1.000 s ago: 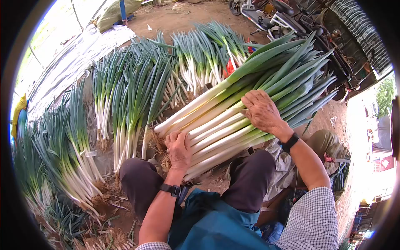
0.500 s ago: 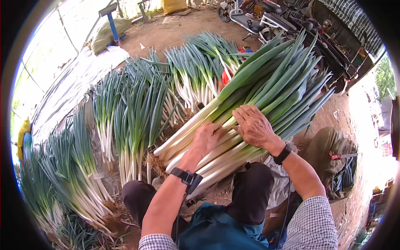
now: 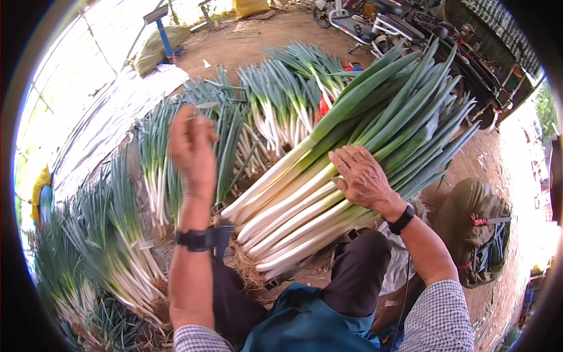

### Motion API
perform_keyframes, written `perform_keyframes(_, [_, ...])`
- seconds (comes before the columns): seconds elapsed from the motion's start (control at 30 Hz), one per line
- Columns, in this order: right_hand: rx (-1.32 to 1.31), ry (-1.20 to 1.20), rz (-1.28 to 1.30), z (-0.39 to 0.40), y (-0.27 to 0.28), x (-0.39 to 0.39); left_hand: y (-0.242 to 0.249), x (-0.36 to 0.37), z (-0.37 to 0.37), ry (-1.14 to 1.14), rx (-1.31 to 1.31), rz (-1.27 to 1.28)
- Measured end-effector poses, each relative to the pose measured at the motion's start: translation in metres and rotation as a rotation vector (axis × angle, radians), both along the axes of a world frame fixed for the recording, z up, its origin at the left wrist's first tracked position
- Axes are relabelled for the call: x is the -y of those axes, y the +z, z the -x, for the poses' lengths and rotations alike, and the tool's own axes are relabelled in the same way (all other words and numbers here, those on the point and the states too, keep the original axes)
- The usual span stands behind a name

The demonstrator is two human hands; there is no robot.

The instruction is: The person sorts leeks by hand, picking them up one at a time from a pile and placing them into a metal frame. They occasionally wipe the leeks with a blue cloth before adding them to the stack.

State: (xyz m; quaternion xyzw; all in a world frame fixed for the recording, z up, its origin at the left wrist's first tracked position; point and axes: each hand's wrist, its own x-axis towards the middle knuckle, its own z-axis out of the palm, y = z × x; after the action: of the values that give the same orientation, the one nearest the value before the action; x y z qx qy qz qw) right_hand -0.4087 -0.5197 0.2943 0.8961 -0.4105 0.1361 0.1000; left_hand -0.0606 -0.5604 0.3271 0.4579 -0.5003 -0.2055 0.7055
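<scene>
A big bundle of long green onions (image 3: 305, 202) lies slantwise in front of me, white stems and roots at lower left, green leaves at upper right. My right hand (image 3: 365, 179) rests flat on top where white turns to green, fingers stretched out. Off to the left, my left hand (image 3: 193, 141) is raised above other onions and slightly blurred. Its fingers are curled, with a thin pale strip near the tips that I cannot make out clearly. Shaggy roots (image 3: 249, 267) hang at the bundle's lower end, beside my knee.
More green onions (image 3: 120, 252) stand in rows at left, and further bunches (image 3: 278, 102) lie behind the bundle. A white sheet (image 3: 111, 117) covers the ground at far left. Scooters (image 3: 375, 29) are parked at the back. A rolled olive cloth bundle (image 3: 472, 229) sits at right.
My left hand has lifted off the onion stems and moved up and to the left. My right hand has stayed on the bundle. The view has shifted slightly.
</scene>
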Motion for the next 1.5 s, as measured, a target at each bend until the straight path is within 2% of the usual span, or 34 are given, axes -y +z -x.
perform_keyframes(0.07, [-0.051, 0.002, -0.005, -0.003, 0.002, 0.000, 0.008, -0.035, -0.066, 0.175, 0.072, -0.046])
perform_keyframes(0.1, [-0.045, -0.001, -0.010, -0.004, 0.003, 0.000, 0.000, -0.054, -0.106, 0.230, 0.143, -0.160])
perform_keyframes(0.2, [-0.079, -0.012, -0.021, -0.006, 0.006, -0.002, -0.025, -0.130, -0.185, 0.411, 0.226, -0.363])
perform_keyframes(0.27, [-0.128, -0.028, -0.033, -0.010, 0.010, -0.005, -0.065, -0.184, -0.234, 0.495, 0.265, -0.495])
perform_keyframes(0.33, [-0.193, -0.030, 0.019, -0.003, 0.005, -0.004, -0.121, -0.243, -0.265, 0.554, 0.117, -0.582])
perform_keyframes(0.37, [-0.209, -0.010, 0.040, -0.003, -0.004, 0.001, -0.162, -0.276, -0.281, 0.468, -0.036, -0.562])
perform_keyframes(0.4, [0.084, -0.030, -0.126, 0.024, -0.024, 0.004, -0.211, -0.309, -0.293, 0.545, -0.286, -0.680])
perform_keyframes(0.43, [-0.051, -0.020, -0.102, 0.011, -0.014, 0.004, -0.218, -0.339, -0.265, 0.595, -0.278, -0.807])
perform_keyframes(0.47, [-0.182, -0.003, -0.075, -0.003, -0.002, 0.003, -0.236, -0.374, -0.260, 0.481, -0.232, -0.845])
perform_keyframes(0.5, [-0.232, -0.038, -0.037, -0.006, -0.007, 0.006, -0.259, -0.403, -0.243, 0.508, -0.215, -0.897])
perform_keyframes(0.53, [-0.193, -0.022, -0.048, -0.005, -0.012, 0.010, -0.281, -0.435, -0.232, 0.390, -0.364, -0.983])
perform_keyframes(0.57, [-0.157, -0.028, -0.043, -0.009, -0.016, 0.011, -0.300, -0.457, -0.214, 0.462, -0.398, -1.054])
perform_keyframes(0.63, [-0.140, -0.060, -0.022, -0.015, -0.023, 0.014, -0.344, -0.499, -0.199, 0.370, -0.508, -1.298])
perform_keyframes(0.67, [-0.123, -0.077, -0.010, -0.015, -0.030, 0.017, -0.358, -0.515, -0.191, 0.346, -0.555, -1.322])
perform_keyframes(0.7, [-0.103, -0.096, 0.001, -0.014, -0.033, 0.019, -0.365, -0.523, -0.183, 0.323, -0.600, -1.344])
perform_keyframes(0.77, [-0.091, -0.087, -0.038, -0.023, -0.036, 0.019, -0.330, -0.504, -0.169, 0.410, -0.567, -1.201])
perform_keyframes(0.8, [-0.103, -0.095, -0.014, -0.022, -0.041, 0.021, -0.322, -0.494, -0.176, 0.371, -0.609, -1.276])
perform_keyframes(0.83, [-0.106, -0.103, -0.021, -0.019, -0.043, 0.023, -0.335, -0.493, -0.190, 0.297, -0.640, -1.335])
perform_keyframes(0.9, [-0.111, -0.127, -0.024, -0.012, -0.050, 0.028, -0.373, -0.486, -0.216, 0.305, -0.335, -1.295])
perform_keyframes(0.97, [-0.117, -0.126, 0.020, -0.003, -0.055, 0.028, -0.381, -0.465, -0.247, 0.360, -0.224, -1.237])
perform_keyframes(1.03, [-0.150, -0.133, 0.026, 0.007, -0.059, 0.030, -0.390, -0.452, -0.283, 0.482, 0.043, -1.223])
perform_keyframes(1.17, [-0.195, -0.141, 0.031, 0.009, -0.057, 0.029, -0.380, -0.436, -0.362, 0.780, 0.239, -1.387])
perform_keyframes(1.23, [-0.219, -0.137, 0.039, 0.013, -0.058, 0.030, -0.390, -0.438, -0.397, 0.898, 0.237, -1.507])
perform_keyframes(1.33, [-0.260, -0.128, 0.035, 0.020, -0.056, 0.029, -0.411, -0.443, -0.438, 0.874, 0.150, -1.633])
perform_keyframes(1.37, [-0.262, -0.142, 0.026, 0.020, -0.056, 0.030, -0.423, -0.445, -0.447, 0.861, 0.146, -1.645])
perform_keyframes(1.43, [-0.276, -0.171, 0.010, 0.024, -0.054, 0.028, -0.439, -0.442, -0.455, 0.807, -0.035, -1.674])
perform_keyframes(1.47, [-0.284, -0.175, 0.003, 0.025, -0.053, 0.028, -0.446, -0.437, -0.449, 0.879, -0.034, -1.637])
perform_keyframes(1.5, [-0.286, -0.176, -0.004, 0.026, -0.052, 0.028, -0.446, -0.436, -0.450, 0.796, -0.112, -1.592])
